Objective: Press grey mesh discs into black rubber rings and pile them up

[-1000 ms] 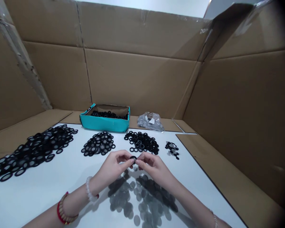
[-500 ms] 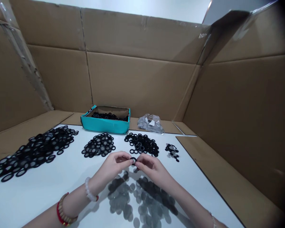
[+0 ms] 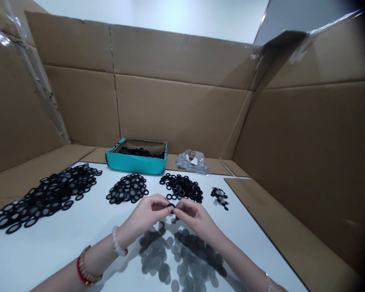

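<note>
Over white table (image 3: 48, 255): left hand (image 3: 142, 215) and right hand (image 3: 196, 221) pinching one black ring (image 3: 171, 207); mesh discs (image 3: 178, 255) just nearer.

A workshop table (image 3: 54, 247); cardboard panels (image 3: 176, 117) surround it.

The black rubber ring (image 3: 171, 207) is mostly hidden by the fingertips (image 3: 166, 206) of the left hand (image 3: 147, 213) and right hand (image 3: 194, 217), so its face cannot be seen. At six o'clock, the grey mesh discs (image 3: 182, 267) run off the lower edge, and the left forearm (image 3: 91, 259) and right forearm (image 3: 237, 255) are cut off there too. At twelve o'clock, the teal box (image 3: 136, 164) hides its lower contents behind its front wall. At one o'clock, the contents of the clear plastic bag (image 3: 191, 161) are too small to tell.
</note>
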Motion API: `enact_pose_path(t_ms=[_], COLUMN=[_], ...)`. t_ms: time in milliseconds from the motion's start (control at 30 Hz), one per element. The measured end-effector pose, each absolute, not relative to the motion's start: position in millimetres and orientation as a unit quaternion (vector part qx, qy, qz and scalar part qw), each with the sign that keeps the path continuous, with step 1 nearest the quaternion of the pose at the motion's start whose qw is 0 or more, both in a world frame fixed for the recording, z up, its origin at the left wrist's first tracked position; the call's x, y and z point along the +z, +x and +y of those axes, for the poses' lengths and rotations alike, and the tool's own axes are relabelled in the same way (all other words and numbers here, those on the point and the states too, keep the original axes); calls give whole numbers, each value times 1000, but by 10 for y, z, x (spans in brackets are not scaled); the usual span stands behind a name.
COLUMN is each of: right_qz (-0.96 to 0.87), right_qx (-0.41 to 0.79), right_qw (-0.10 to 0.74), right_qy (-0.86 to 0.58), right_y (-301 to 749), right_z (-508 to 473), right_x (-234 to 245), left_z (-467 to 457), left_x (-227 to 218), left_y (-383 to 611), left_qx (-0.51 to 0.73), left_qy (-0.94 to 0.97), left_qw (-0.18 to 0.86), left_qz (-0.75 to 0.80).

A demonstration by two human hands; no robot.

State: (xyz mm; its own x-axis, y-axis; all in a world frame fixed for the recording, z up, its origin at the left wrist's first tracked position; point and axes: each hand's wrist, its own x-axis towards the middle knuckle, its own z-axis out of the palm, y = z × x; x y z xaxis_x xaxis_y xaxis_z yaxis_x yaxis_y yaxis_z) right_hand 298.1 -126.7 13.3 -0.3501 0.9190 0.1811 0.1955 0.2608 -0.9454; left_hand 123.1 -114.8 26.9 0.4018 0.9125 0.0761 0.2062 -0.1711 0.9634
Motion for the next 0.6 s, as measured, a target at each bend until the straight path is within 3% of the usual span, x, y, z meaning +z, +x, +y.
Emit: enact_pose_path(t_ms=[200, 267, 367, 600], right_qz=[-715, -753, -821, -859], right_qx=[461, 451, 381, 306], right_qw=[338, 265, 149, 68], right_qy=[-403, -399, -397, -404], right_y=[3008, 3042, 3084, 3105], right_z=[-1270, -1318, -1426, -1526], right_x=[140, 186, 255, 268], left_z=[-1032, -860, -505, -32], left_x=[336, 374, 359, 203], left_y=[1103, 939, 598, 183], left_qx=[299, 302, 240, 199], left_qy=[721, 753, 786, 775], left_qw=[463, 370, 116, 38], left_qz=[419, 453, 558, 599])
